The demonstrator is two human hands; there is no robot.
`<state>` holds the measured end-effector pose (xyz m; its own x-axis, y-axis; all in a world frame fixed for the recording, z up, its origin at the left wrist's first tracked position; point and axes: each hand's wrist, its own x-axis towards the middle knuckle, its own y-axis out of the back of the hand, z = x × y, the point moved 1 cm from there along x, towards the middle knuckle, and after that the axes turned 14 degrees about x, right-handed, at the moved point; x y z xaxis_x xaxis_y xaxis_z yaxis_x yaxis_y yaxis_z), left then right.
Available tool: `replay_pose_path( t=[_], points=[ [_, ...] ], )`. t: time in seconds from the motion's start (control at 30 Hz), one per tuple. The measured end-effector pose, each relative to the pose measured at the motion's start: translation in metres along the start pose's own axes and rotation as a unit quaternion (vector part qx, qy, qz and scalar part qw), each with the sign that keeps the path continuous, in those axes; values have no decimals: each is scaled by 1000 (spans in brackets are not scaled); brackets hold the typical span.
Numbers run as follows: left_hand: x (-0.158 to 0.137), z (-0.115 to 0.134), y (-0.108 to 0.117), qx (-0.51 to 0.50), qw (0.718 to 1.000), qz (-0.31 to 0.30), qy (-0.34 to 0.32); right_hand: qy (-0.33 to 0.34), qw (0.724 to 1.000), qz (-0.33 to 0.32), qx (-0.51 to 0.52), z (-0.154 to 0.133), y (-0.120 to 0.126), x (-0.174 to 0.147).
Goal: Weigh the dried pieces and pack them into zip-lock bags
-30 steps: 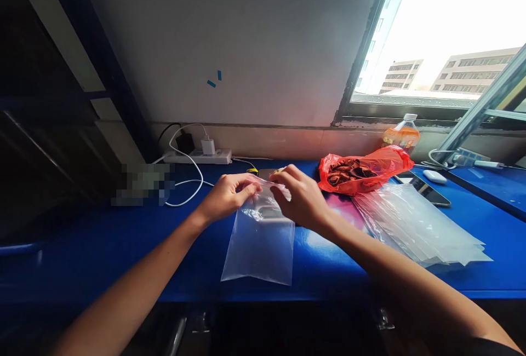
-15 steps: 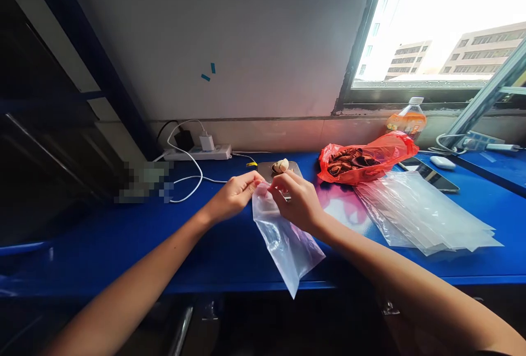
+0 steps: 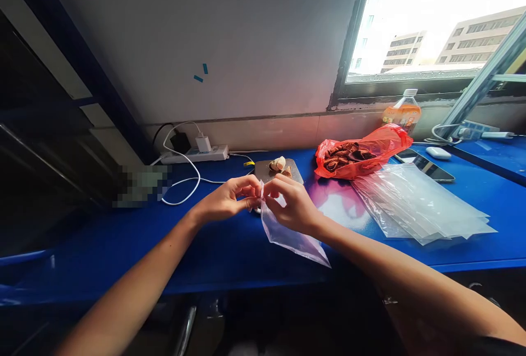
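A clear plastic bag (image 3: 293, 238) hangs between my hands over the front part of the blue table. My left hand (image 3: 224, 200) pinches its top edge from the left. Close beside it, my right hand (image 3: 293, 202) grips the same edge with bent fingers. Just behind the hands lies a small flat scale (image 3: 263, 168), partly hidden by them. On its plate rest pale and brown dried pieces (image 3: 280, 165), too small to name surely.
A red plastic bag (image 3: 390, 145) of dark brown dried pieces (image 3: 345, 159) stands to the right. Nearer are several flat clear bags (image 3: 427, 202), with a phone (image 3: 435, 170) and a white case (image 3: 438, 153) behind. A power strip (image 3: 197, 154) with cables sits at the back left.
The bag's top has swung toward the right and its lower end has lifted. Both hands have turned their grip, and more of the scale shows. The view has shifted slightly.
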<state>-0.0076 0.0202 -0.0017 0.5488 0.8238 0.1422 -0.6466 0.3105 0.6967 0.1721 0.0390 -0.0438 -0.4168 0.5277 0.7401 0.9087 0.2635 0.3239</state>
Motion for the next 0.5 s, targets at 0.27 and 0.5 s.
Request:
replay_pose_path(
  t=[0.27, 0.5],
  points=[
    [4, -14, 4, -24, 1000, -11, 12, -27, 994, -66, 81, -9, 1, 6],
    [5, -5, 2, -51, 998, 37, 22, -52, 998, -8, 46, -8, -4, 3]
  ],
)
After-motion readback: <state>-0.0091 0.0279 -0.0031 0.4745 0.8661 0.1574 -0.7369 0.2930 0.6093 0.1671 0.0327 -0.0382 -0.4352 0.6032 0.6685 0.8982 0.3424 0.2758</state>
